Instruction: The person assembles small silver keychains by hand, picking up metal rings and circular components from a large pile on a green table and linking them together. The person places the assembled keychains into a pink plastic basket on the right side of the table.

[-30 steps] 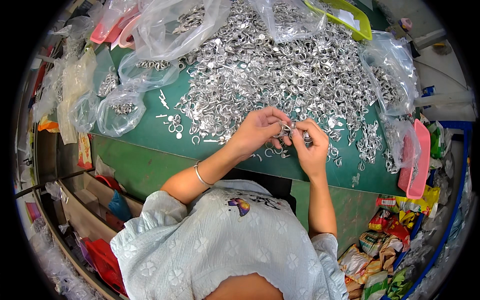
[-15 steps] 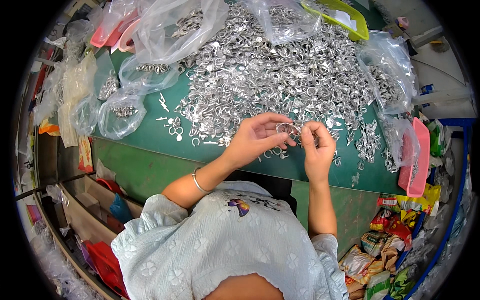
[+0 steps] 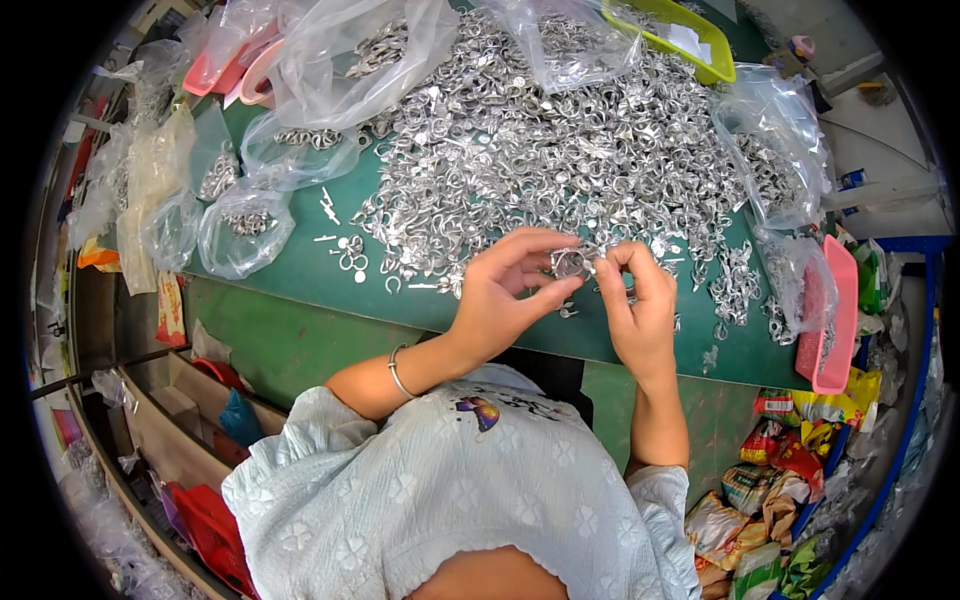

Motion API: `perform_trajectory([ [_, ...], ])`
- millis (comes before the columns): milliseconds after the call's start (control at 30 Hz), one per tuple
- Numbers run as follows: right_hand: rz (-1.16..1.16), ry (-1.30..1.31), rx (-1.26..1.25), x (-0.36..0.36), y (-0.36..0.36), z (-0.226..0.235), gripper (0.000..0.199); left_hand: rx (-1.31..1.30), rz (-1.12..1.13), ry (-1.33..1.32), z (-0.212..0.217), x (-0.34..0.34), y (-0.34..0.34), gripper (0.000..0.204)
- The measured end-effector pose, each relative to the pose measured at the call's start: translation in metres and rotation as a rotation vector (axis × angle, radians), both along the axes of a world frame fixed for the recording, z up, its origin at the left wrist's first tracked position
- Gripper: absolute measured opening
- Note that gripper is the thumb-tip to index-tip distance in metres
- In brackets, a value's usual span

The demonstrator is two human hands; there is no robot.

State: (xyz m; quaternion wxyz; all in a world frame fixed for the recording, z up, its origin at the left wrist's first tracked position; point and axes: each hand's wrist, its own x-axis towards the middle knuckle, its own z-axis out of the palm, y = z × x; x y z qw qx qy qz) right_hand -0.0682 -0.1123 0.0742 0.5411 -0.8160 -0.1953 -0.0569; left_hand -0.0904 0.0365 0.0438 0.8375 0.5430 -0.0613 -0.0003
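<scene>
Above the near edge of the green table [image 3: 415,308], silver-coloured metal rings [image 3: 568,263] are held between my two hands. My left hand [image 3: 500,295], fingers curled, grips them from the left between thumb and fingertips. From the right, my right hand [image 3: 642,305] pinches the same small cluster with thumb and forefinger. Exactly how many rings are in my fingers is too small to tell. Just beyond my hands spreads a large heap of silver metal rings and small castings [image 3: 520,150]. A few loose pieces [image 3: 352,255] lie apart from the heap, left of my left hand.
Clear plastic bags [image 3: 245,235] with metal pieces line the left side, and another bag [image 3: 780,150] the right. A pink basket [image 3: 838,310] stands at the right edge, a lime-green tray [image 3: 715,55] at the back. Below right lie colourful packets [image 3: 750,490]; a drawer unit [image 3: 170,420] is below left.
My right hand has shifted slightly, its wrist moving a little right and down. My left hand has turned slightly around the rings. Both hands still hold them at nearly the same place.
</scene>
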Motion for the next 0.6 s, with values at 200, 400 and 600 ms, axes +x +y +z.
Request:
perform_trajectory([
  [200, -0.018, -0.252, -0.081, -0.001, 0.003, -0.002, 0.013, -0.029, 0.002, -0.016, 0.004, -0.003, 0.000, 0.033],
  [400, -0.061, -0.454, -0.202, -0.003, 0.004, 0.000, 0.015, -0.056, -0.020, -0.031, 0.010, -0.006, 0.001, 0.033],
  [600, -0.043, -0.496, -0.290, -0.014, 0.003, 0.016, 0.014, 0.125, 0.036, -0.132, 0.015, -0.013, 0.001, 0.035],
])
